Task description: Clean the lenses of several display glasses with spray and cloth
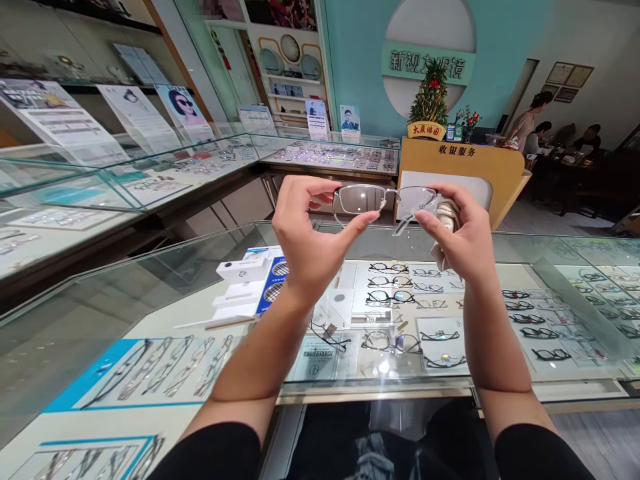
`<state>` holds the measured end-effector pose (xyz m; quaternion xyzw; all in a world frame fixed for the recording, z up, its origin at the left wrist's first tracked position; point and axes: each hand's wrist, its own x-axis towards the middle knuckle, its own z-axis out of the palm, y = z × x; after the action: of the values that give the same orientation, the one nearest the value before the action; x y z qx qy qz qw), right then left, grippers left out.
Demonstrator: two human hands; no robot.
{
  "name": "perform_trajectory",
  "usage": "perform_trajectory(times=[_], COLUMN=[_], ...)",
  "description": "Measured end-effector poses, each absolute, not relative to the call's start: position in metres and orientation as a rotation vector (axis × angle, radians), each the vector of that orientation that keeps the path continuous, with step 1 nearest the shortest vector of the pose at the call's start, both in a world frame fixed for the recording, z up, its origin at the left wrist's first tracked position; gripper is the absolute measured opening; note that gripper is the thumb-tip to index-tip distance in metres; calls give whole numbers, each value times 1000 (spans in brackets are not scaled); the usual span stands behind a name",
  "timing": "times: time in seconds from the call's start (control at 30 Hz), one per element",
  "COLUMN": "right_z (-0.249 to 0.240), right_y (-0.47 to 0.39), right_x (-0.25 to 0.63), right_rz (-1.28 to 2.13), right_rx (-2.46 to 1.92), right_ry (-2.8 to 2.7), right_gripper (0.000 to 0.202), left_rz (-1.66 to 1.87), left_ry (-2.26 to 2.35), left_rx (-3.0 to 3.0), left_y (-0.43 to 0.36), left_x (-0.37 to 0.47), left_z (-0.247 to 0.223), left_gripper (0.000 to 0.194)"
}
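A pair of thin metal-framed eyeglasses (pixel 363 199) is held up level in front of me, above the glass counter. My left hand (pixel 313 230) grips its left end between fingers and thumb. At the other end, my right hand (pixel 463 233) grips the frame and also holds a crumpled light cloth (pixel 447 217) against the palm. One temple, with a clear tip (pixel 401 227), points down toward me near my right thumb. The other temple is partly hidden by my left hand.
Below lies a glass display case (pixel 380 383) with rows of eyeglasses (pixel 390 298) inside. White boxes (pixel 243 268) show left of my left forearm. Further counters with posters (pixel 187 113) line the left. A yellow cashier desk (pixel 453 167) stands behind; people (pixel 530 127) are at the far right.
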<state>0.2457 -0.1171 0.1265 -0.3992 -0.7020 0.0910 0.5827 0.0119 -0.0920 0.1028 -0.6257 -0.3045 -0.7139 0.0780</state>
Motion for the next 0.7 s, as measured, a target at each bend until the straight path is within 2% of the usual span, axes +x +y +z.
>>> perform_trajectory(times=[0.37, 0.7], right_z=[127, 114], right_y=[-108, -110], right_x=[255, 236], right_rz=[308, -180], right_rx=[-938, -805], right_ry=[-1702, -1590], right_gripper=[45, 45], left_rz=[-2101, -2233], left_ry=[-863, -828], left_rx=[-1875, -1970], left_y=[-90, -66], left_x=[12, 11], left_z=[97, 93], left_gripper=[57, 67])
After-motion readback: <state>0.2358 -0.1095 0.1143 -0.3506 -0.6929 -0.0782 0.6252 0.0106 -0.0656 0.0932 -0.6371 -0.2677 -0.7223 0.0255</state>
